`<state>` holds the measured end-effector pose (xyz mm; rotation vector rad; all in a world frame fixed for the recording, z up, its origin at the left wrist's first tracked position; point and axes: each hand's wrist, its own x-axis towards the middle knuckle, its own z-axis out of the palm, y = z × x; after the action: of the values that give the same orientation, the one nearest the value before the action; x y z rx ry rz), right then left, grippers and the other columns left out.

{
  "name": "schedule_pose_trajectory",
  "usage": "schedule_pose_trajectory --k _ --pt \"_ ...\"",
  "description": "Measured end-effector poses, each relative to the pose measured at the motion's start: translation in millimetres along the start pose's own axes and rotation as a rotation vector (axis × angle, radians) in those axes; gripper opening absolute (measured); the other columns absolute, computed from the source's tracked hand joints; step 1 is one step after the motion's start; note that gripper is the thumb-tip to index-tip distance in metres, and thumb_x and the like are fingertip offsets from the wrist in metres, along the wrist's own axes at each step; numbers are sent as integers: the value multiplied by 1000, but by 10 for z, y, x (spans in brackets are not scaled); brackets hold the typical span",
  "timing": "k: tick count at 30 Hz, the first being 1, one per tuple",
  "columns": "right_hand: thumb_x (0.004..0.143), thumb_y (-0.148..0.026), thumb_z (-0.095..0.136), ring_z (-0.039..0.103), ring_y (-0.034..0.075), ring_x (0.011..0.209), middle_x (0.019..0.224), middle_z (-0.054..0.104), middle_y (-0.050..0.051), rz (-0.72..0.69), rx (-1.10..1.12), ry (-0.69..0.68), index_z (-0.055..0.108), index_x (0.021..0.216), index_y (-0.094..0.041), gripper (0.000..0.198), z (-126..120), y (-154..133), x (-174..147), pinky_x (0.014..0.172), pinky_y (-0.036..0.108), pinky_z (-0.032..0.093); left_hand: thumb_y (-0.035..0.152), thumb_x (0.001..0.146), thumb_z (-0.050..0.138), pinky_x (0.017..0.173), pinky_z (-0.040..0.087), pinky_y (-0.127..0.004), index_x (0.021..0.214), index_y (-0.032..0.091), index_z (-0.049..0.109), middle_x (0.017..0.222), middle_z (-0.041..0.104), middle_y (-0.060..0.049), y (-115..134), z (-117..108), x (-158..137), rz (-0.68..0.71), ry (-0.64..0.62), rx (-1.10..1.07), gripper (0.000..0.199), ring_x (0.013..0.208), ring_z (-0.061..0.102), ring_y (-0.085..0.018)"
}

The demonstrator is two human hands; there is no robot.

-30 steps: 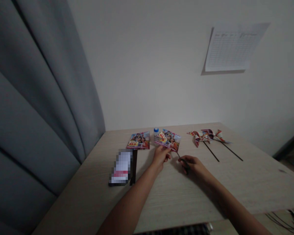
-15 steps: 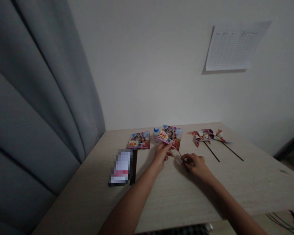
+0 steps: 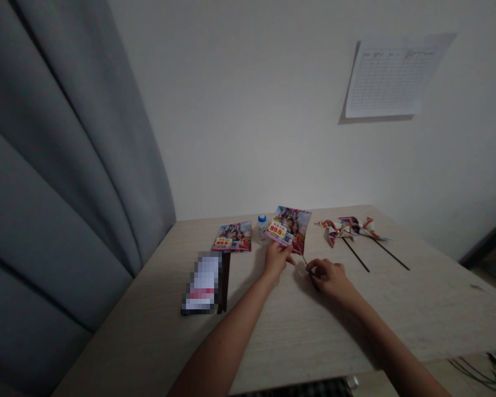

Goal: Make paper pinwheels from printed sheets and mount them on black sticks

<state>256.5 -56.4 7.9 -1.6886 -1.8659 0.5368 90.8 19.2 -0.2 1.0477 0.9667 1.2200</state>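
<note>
My left hand (image 3: 276, 260) is closed on the lower edge of a printed paper flyer (image 3: 291, 226), which is held up and tilted above the table. In my right hand (image 3: 329, 275) is a pair of scissors (image 3: 310, 270), dark at the handles, with the thin blades pointing at the flyer's bottom corner. Whether the blades are open or closed is too small to tell. Another flyer (image 3: 233, 237) with the same print lies to the left. Between the two flyers stands a small bottle (image 3: 262, 227) with a blue cap.
Two paper pinwheels (image 3: 339, 230) on dark sticks lie at the right of the table (image 3: 297, 342). At the left are a pixelated phone-like object (image 3: 202, 284) and dark strips (image 3: 225, 286). A grey curtain (image 3: 78, 138) hangs left; a printed sheet (image 3: 397, 80) is on the wall.
My left hand has shifted slightly right, and the held flyer has turned a little and moved up and to the right. My right hand with the scissors has stayed nearly in place.
</note>
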Motion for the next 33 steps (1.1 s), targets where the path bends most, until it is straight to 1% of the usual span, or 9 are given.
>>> schedule_pose_trajectory --k 3,8,11,14,20,26,33 --pt "77 -40 62 62 22 72 76 69 4 41 188 -24 71 91 -22 24 32 20 13 76 35 42 43 67 79 35 26 -16 90 15 65 72 68 -2 4 -4 -16 12 24 -6 39 44 56 -7" --pt "77 -46 61 57 17 60 66 65 2 62 396 -129 67 91 -19 31 95 50 35 61 29 42 42 67 78 35 21 -16 91 14 64 77 69 -3 10 -24 -27 25 39 -17 39 43 56 -6" --pt "77 -49 62 52 15 57 65 62 1 58 494 -150 66 92 -17 35 119 56 38 56 27 39 41 67 78 36 18 -17 90 15 63 78 69 -2 24 -49 -31 26 39 -21 38 40 53 -5" --pt "77 -50 63 50 14 57 66 61 0 71 565 -165 65 93 -18 37 122 43 30 55 26 39 42 66 78 36 18 -17 87 15 63 76 68 -1 43 -71 -40 25 37 -24 37 39 50 -4" --pt "76 -53 65 53 15 59 66 62 1 74 586 -153 65 92 -18 38 122 25 25 58 28 43 44 64 79 36 19 -17 81 15 62 67 64 1 70 -60 -77 18 23 -21 37 38 47 -4" --pt "75 -53 65 53 15 60 65 61 1 73 586 -154 65 92 -18 39 115 4 23 58 28 43 44 65 79 37 19 -17 80 15 62 66 63 2 78 -46 -99 22 42 -28 36 38 47 -4" --pt "74 -52 66 53 16 61 67 62 2 82 576 -140 66 92 -18 39 136 16 26 58 28 43 44 66 79 37 19 -17 86 15 66 66 64 2 63 -52 -97 17 34 -34 38 38 46 -4"
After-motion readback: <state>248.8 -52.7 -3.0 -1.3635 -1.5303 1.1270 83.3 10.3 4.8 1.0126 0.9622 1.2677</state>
